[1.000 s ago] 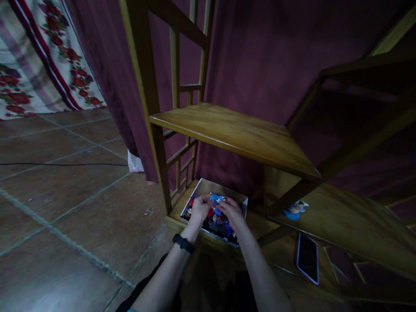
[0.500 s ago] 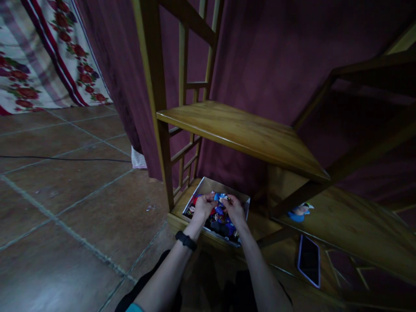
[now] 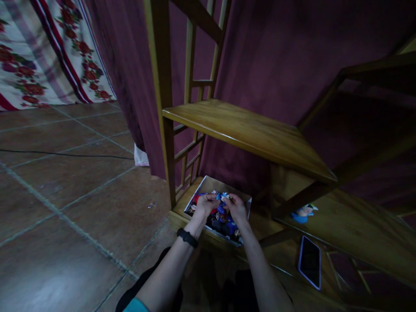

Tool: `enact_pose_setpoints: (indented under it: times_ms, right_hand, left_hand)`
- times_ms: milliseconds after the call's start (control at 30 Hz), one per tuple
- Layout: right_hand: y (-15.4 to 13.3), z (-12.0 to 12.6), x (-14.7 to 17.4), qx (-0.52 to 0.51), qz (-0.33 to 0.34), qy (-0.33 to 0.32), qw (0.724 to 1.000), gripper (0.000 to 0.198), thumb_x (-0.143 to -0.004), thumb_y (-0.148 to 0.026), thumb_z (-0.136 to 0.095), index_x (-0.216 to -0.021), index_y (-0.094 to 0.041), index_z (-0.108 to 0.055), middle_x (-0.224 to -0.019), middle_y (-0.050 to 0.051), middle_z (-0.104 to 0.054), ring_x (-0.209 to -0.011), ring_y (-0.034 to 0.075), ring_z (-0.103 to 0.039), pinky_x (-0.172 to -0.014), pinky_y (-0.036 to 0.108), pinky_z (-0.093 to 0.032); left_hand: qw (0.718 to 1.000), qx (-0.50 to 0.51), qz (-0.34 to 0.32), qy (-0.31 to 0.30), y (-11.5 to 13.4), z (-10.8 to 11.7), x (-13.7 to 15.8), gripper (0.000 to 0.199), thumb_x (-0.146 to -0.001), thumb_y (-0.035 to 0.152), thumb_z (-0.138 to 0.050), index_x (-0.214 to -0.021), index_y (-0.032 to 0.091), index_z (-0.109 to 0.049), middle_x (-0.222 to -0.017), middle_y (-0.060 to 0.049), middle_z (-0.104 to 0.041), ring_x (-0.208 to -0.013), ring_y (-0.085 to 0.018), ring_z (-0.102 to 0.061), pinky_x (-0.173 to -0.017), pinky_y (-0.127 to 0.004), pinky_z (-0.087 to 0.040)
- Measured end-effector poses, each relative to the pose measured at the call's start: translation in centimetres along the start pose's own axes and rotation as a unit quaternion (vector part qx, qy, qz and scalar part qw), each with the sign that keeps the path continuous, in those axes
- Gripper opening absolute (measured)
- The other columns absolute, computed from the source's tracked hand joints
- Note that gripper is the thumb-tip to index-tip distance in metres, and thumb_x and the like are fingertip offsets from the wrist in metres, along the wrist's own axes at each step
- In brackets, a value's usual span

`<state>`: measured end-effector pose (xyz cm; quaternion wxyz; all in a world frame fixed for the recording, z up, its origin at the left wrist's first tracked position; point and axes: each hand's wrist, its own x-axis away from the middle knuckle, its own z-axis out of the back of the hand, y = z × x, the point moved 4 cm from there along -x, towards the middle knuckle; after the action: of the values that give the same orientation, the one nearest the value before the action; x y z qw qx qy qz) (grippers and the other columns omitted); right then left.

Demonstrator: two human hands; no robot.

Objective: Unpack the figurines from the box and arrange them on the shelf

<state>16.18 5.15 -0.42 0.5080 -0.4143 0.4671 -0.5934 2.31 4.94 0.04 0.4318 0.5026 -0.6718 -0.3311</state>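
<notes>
Over a shallow white box (image 3: 212, 183) on the bottom shelf, both hands meet at a small blue-and-white figurine (image 3: 222, 196). My left hand (image 3: 205, 205) pinches its left side. My right hand (image 3: 236, 208) grips it from the right, fingertips closed on it. Below them, several colourful figurines (image 3: 224, 223) in blue, red and dark tones lie jumbled in the box. My fingers cover part of the held figurine, so its exact shape is hard to make out.
A wooden shelf board (image 3: 247, 132) juts out above the box, beside an upright post (image 3: 159, 86). On the right are another blue figurine (image 3: 302, 214) and a phone-like dark-screened device (image 3: 310, 262). A black cable (image 3: 65, 154) crosses the tiled floor.
The view has shifted slightly, so the scene sits a little further right. Both hands stay on the figurine, which has turned slightly between the fingers.
</notes>
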Motion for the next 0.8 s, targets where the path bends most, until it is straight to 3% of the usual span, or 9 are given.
enact_pose_setpoints:
  times_ms: [433,667,800]
  right_hand:
    - [-1.2,-0.1,0.4,0.033,0.044,-0.028,0.998,0.028,-0.069,-0.039,-0.06,-0.089,-0.019,-0.064,-0.093,0.004,-0.053,-0.076,0.016,-0.06,-0.056,0.026,-0.055]
    - [-2.0,0.0,0.9,0.192,0.114,-0.017,0.975,0.02,-0.076,-0.033,-0.054,-0.091,-0.025,-0.064,-0.088,0.001,-0.054,-0.077,0.016,-0.058,-0.065,0.026,-0.05]
    - [-2.5,0.0,1.3,0.223,0.124,-0.028,0.967,0.02,-0.078,-0.032,-0.052,-0.094,-0.025,-0.063,-0.088,0.001,-0.054,-0.078,0.016,-0.058,-0.066,0.026,-0.048]
  left_hand:
    - [0.998,0.029,0.034,0.035,-0.3,0.3,0.2,0.012,-0.056,0.01,-0.07,-0.068,0.009,-0.068,-0.061,-0.004,-0.064,-0.053,-0.011,-0.054,-0.059,-0.024,-0.045]
    - [0.997,0.032,0.034,0.056,-0.3,0.4,0.4,0.011,-0.056,0.008,-0.07,-0.068,0.009,-0.068,-0.057,-0.004,-0.062,-0.049,-0.01,-0.053,-0.058,-0.026,-0.045]
    - [0.995,0.048,0.045,0.07,-0.5,0.5,0.5,0.013,-0.054,0.008,-0.072,-0.065,0.009,-0.066,-0.057,-0.003,-0.061,-0.051,-0.011,-0.055,-0.06,-0.026,-0.046]
